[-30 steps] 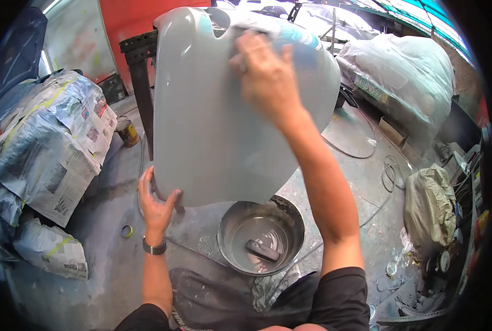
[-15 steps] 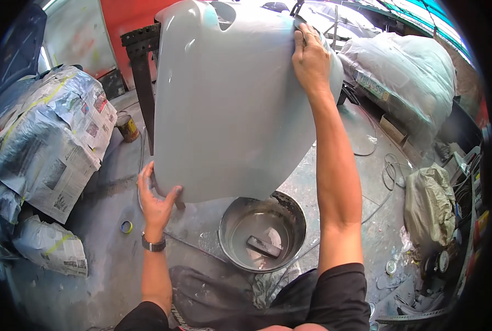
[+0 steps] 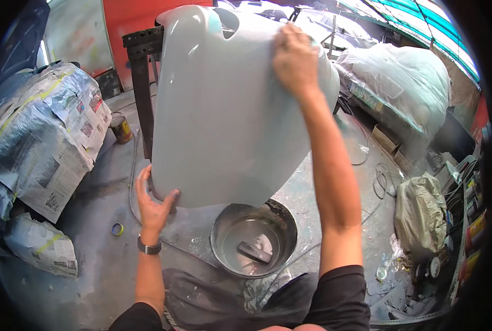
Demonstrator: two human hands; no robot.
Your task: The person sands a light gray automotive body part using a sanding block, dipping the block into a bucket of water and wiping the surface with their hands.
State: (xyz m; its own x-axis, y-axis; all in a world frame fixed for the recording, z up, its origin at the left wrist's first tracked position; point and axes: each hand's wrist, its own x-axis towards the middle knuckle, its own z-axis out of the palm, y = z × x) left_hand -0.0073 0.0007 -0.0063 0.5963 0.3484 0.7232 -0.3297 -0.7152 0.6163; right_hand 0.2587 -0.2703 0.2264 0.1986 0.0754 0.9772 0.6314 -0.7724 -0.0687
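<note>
A large smooth grey car body panel (image 3: pixel 229 121) leans in front of me, with a curved cutout near its top. My left hand (image 3: pixel 155 207) grips its lower left corner, thumb on the near side and fingers round the edge. High on the panel's right part, my right hand (image 3: pixel 296 60) presses against the surface with bent fingers close together. Motion blurs it, and whatever lies under the fingers is hidden. Below the panel stands a dark bucket (image 3: pixel 217 243) of murky water, holding a dark rectangular block (image 3: pixel 254 252).
A dark metal stand (image 3: pixel 142 94) props the panel at left. Newspaper-covered parts (image 3: pixel 53 138) fill the left side, near a can (image 3: pixel 121 129) and a tape roll (image 3: pixel 117 229). Plastic sheeting (image 3: pixel 400 83) drapes a vehicle at right. A hose (image 3: pixel 386 185) and a covered bundle (image 3: pixel 420 215) lie nearby.
My right hand has slid left and slightly down across the panel from its right edge. The left hand keeps its hold on the corner. The view has shifted slightly.
</note>
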